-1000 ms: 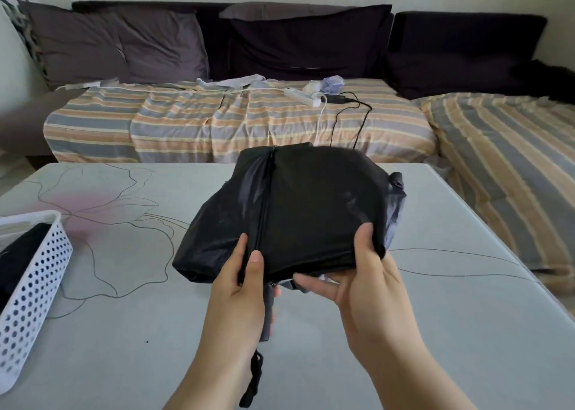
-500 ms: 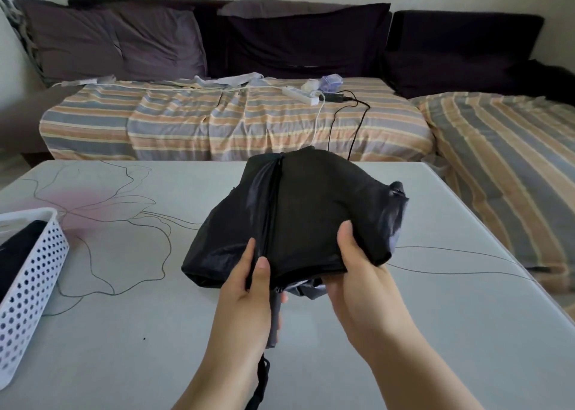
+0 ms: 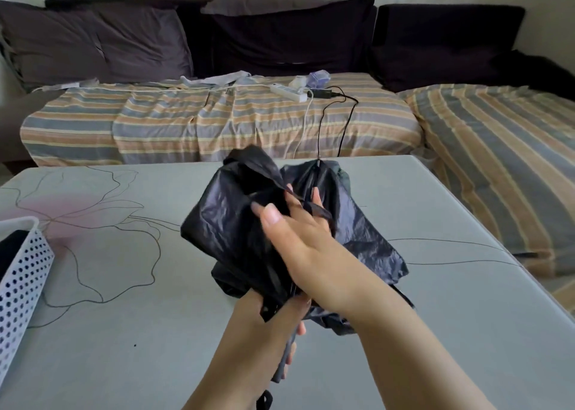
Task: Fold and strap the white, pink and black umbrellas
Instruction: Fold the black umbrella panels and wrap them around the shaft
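The left hand (image 3: pixel 273 325) grips the handle (image 3: pixel 284 360) of the black umbrella (image 3: pixel 236 223), held just above the grey table (image 3: pixel 124 332), while the right hand (image 3: pixel 298 235), fingers extended, presses and gathers the loose canopy; the panels should probably be smoothed around the shaft one way before strapping. A white perforated basket (image 3: pixel 21 279) stands at left and a power strip (image 3: pixel 287 92) lies on the striped sofa beyond, neither in the way.
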`<state>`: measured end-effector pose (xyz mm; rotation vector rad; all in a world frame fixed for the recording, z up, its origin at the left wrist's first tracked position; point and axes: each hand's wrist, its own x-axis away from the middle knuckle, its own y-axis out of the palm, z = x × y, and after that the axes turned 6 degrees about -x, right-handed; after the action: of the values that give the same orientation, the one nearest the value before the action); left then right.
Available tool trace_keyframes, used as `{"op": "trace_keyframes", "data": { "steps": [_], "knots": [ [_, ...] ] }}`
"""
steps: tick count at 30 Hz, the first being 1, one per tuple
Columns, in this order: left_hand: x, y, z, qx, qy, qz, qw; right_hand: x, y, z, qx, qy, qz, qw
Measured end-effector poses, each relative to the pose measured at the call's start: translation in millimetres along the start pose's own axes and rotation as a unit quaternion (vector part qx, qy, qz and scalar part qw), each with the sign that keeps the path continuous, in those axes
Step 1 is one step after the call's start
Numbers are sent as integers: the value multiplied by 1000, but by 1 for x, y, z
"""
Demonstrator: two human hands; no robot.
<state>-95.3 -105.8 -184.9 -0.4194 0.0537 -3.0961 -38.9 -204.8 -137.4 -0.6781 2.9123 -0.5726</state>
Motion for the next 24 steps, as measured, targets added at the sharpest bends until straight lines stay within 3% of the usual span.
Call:
{"op": "trace_keyframes", "data": {
  "steps": [3, 5, 7, 9, 16, 20, 24],
  "knots": [
    [2, 2, -2, -10, -18, -6, 1000, 0, -10, 14, 194, -17, 29, 980],
    [2, -1, -3, 3, -32, 3, 999, -5, -26, 21, 229, -37, 110, 966],
    [3, -4, -3, 6, -32, 6, 999, -5, -46, 30, 209, -40, 195, 957],
    [4, -6, -5, -4, -22, 2, 1000, 0, -61, 37, 195, -18, 231, 953],
    [5, -4, -11, 4, -24, -18, 1000, -3, -60, 43, 146, 10, 268, 952],
    [2, -7, -7, 38, -20, -40, 998, -4, -62, 49, 53, 84, 246, 964],
    [4, -11, -1, 53, -22, -69, 996, -2, -70, 46, 41, 19, 314, 948]
  ]
}}
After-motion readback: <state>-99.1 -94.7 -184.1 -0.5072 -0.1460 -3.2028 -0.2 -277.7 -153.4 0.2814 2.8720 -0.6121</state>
